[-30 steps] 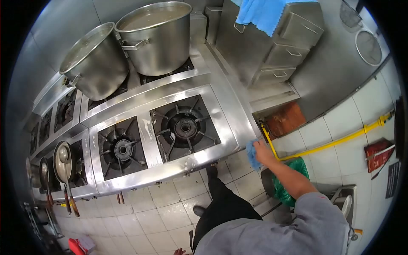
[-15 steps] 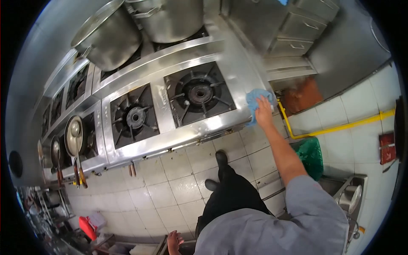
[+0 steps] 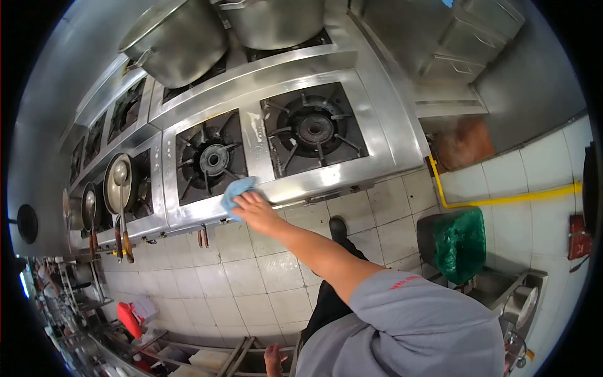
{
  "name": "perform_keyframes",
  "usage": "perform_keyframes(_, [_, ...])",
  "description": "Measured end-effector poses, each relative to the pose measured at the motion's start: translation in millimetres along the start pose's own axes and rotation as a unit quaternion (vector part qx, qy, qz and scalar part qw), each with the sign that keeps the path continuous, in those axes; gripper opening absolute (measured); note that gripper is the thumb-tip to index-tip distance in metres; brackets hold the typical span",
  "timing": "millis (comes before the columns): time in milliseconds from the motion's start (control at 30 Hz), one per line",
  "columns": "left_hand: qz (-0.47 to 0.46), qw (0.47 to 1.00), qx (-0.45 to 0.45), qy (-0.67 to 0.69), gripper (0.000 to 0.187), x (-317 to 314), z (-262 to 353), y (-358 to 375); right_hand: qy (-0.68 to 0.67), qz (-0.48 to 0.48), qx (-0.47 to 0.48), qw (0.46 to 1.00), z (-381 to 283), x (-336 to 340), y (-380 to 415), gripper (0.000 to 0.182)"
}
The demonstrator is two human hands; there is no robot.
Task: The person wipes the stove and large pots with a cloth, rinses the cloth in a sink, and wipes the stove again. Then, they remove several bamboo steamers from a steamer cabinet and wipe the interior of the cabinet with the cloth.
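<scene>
My right hand (image 3: 254,212) presses a bunched blue cloth (image 3: 236,195) onto the front edge of the steel stove (image 3: 317,176), below the gap between two burners. Its fingers are over the cloth. The nearer left burner (image 3: 213,159) and the right burner (image 3: 315,127) have black grates with nothing on them. White residue streaks the steel strip between them. My left hand (image 3: 274,359) hangs low at the bottom of the view, away from the stove. Its fingers are loosely bent and apart, and I see nothing in it.
Two large pots (image 3: 182,47) stand on the back burners. Pans with ladles (image 3: 121,179) sit on the left burners, handles over the front edge. A green-lined bin (image 3: 461,245) and a yellow pipe (image 3: 502,200) are at right. White floor tiles (image 3: 242,276) lie below.
My right hand has carried the blue cloth leftward from the stove's right end to the front edge by the left burner. My left hand still hangs low.
</scene>
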State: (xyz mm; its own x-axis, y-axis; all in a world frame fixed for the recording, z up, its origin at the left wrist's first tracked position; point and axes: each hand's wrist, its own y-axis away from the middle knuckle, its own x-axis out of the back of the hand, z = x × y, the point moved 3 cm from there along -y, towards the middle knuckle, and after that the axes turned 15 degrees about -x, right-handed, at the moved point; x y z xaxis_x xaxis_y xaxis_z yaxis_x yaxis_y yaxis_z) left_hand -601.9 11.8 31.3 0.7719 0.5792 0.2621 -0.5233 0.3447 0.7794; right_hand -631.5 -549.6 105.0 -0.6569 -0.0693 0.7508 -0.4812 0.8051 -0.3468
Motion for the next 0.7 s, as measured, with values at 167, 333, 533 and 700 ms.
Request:
perform_keyframes(167, [-0.014,0.998,-0.055,0.018,0.02,-7.0,32.3,-4.7,0.035,-0.045,0.049,0.997,44.7,53.0,16.1,0.021])
perform_keyframes(333, [-0.02,1.0,-0.008,0.008,0.03,2.2,-1.7,-37.3,0.183,-0.043,-0.039,0.981,209.8,177.0,84.8,0.032])
perform_keyframes(533, [-0.05,0.997,0.027,0.041,0.029,5.1,-19.8,-45.6,0.103,0.113,-0.346,0.926,326.6,322.3,148.6,0.038])
perform_keyframes(700, [-0.048,0.998,0.037,0.035,0.033,14.8,-3.3,-46.3,0.06,0.232,-0.443,0.864,294.4,363.2,116.5,0.042])
